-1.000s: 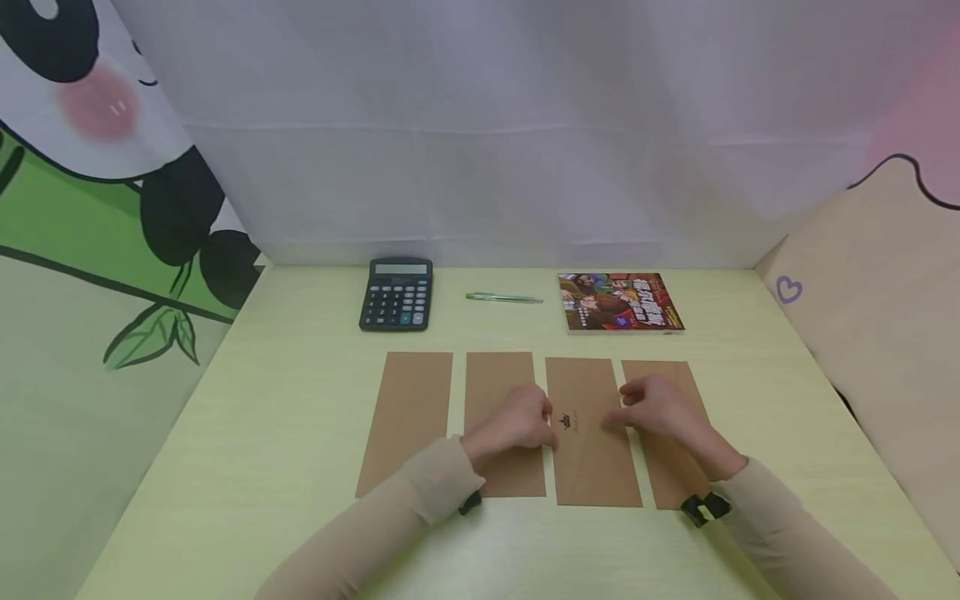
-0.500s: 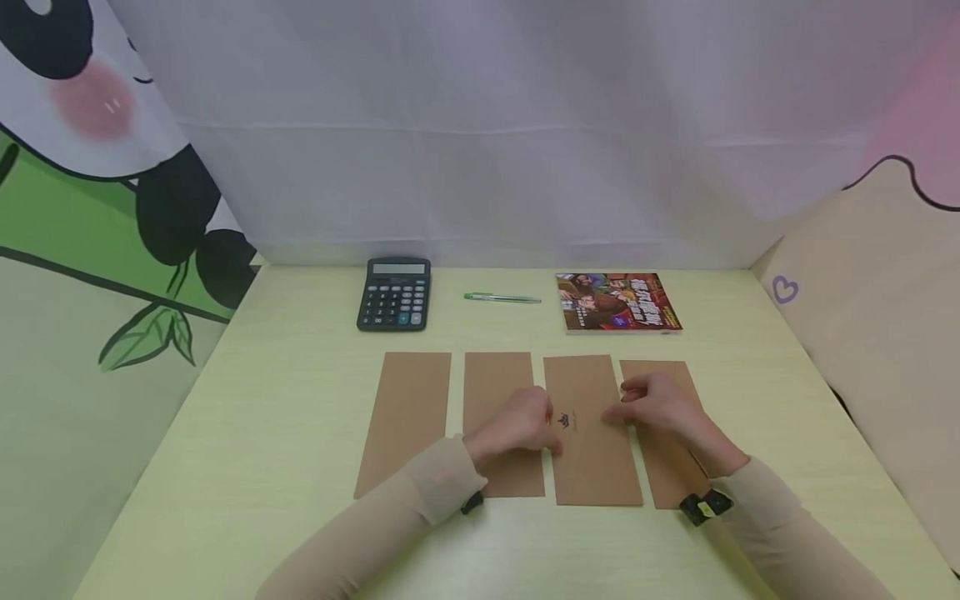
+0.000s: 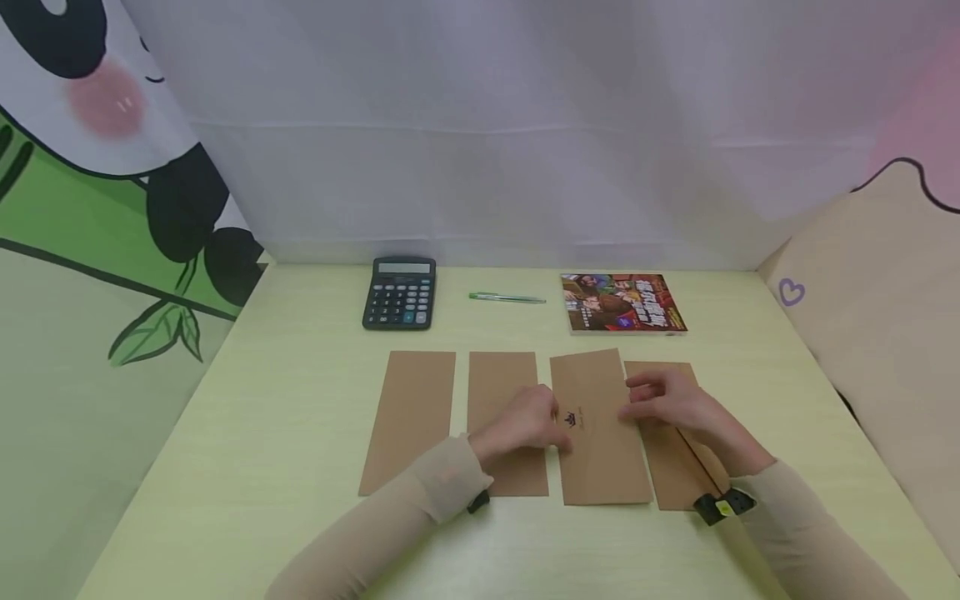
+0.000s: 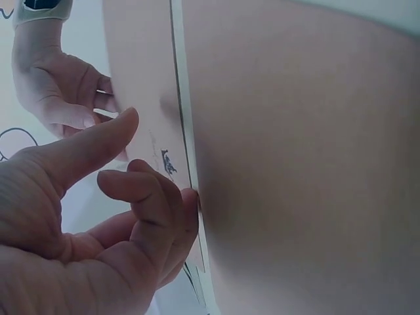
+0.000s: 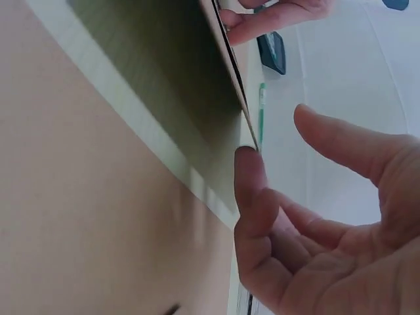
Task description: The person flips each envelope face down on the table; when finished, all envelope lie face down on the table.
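Note:
Third from the left in the head view is a flat brown kraft-paper rectangle (image 3: 596,467) with a small crown print; its right side is raised off the table. Bent fingers of my right hand (image 3: 671,404) hook under that raised edge. In the right wrist view a fingertip (image 5: 249,167) touches the edge, and the thumb stands apart from it. My left hand (image 3: 521,425) is at the left edge, its fingers loosely bent with fingertips touching it. The left thumb is extended away from the paper in the left wrist view.
More brown rectangles lie flat in the same row: one far left (image 3: 408,417), one under my left forearm (image 3: 501,375), one under my right hand (image 3: 663,467). Behind them are a black calculator (image 3: 400,292), a green pen (image 3: 506,297) and a colourful book (image 3: 624,303).
The right edge of the crown-printed rectangle has risen from the table, tilting it. My right hand has moved up and slightly right with it; my left hand stays at its left edge.

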### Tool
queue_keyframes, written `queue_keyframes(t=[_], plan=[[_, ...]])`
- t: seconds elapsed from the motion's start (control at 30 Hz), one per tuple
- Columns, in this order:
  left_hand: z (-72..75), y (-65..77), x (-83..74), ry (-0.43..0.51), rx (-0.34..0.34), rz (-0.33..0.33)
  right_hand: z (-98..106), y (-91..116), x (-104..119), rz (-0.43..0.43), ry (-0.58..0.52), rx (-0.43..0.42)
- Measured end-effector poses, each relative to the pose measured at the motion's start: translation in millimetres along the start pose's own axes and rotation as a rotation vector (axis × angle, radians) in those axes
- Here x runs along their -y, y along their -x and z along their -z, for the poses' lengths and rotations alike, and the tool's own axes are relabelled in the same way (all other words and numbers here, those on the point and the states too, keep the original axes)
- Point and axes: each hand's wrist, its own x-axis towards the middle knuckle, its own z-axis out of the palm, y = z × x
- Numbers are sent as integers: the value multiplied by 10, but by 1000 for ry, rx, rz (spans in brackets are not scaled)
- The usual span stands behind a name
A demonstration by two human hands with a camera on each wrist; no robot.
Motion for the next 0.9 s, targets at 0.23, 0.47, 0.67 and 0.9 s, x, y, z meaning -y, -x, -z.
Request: queue_keyframes(t=[0.23,0.47,0.67,0.9], plan=[[-30,1,-20,14,-13,-38,121,-21,-152,165,-171,108],[-63,-35,-13,33,-5,-77,132,17,-144,239,-225,173],[-56,-56,3,125,26,-117,88,-45,-207,338,-181,196],[-64,-74,0,279,63,-67,-13,-90,-278,275,-121,285]])
